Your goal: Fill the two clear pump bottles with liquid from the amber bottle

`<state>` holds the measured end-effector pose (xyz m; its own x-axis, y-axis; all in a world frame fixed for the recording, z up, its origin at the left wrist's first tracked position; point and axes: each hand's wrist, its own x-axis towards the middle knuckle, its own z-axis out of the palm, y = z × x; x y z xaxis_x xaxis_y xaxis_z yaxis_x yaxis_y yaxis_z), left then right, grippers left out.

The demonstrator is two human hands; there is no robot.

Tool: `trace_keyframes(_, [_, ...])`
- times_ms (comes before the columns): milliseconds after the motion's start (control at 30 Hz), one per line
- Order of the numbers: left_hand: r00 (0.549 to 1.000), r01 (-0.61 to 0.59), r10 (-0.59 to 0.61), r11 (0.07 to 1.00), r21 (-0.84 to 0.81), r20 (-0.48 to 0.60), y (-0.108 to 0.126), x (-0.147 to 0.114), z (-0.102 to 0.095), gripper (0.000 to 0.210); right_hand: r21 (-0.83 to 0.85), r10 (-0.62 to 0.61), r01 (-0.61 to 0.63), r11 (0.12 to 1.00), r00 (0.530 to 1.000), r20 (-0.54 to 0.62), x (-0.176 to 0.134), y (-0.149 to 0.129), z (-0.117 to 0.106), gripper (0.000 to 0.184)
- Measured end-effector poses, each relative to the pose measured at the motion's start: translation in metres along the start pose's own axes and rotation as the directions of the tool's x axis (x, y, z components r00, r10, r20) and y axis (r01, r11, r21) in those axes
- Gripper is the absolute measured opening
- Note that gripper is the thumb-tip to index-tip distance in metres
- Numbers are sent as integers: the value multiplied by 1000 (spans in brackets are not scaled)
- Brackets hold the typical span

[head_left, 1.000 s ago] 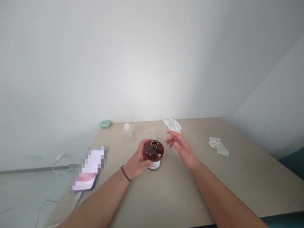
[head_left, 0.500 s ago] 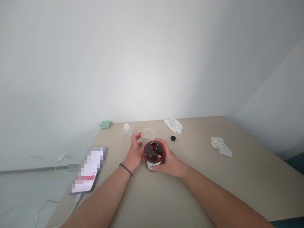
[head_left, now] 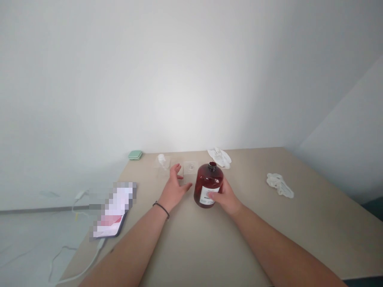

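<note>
A dark red-brown bottle (head_left: 207,180) with a white label and an uncapped neck tilts slightly to the right and away. My right hand (head_left: 228,197) grips it from the right side, thumb across the label and fingers hidden behind. To its left, my left hand (head_left: 175,188) is apart from the bottle, fingers spread and holding nothing. Just beyond lies a small clear plastic box (head_left: 190,167). The black cap that lay right of the bottle is hidden behind it.
White crumpled cloths lie at the back (head_left: 220,157) and at the right (head_left: 280,185). A phone (head_left: 115,211) with a white cable rests at the left edge. A green case (head_left: 135,155) sits at the back left corner, near a clear bag with white stuff (head_left: 162,160).
The bottle has moved right and tipped with my right hand around it. My left hand has come away from the bottle's left side.
</note>
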<state>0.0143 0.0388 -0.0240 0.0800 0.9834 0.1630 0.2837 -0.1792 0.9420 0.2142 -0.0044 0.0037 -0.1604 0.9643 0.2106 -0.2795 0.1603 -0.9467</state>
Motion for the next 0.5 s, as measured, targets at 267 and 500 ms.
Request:
trace_keyframes(267, [994, -29, 21, 997, 76, 109, 6, 0, 0, 86, -23, -41, 40, 999, 999, -28, 12, 6, 5, 78])
trace_keyframes(500, [994, -25, 15, 995, 92, 109, 6, 1, 1, 84, -59, -82, 83, 995, 997, 13, 12, 8, 5, 77])
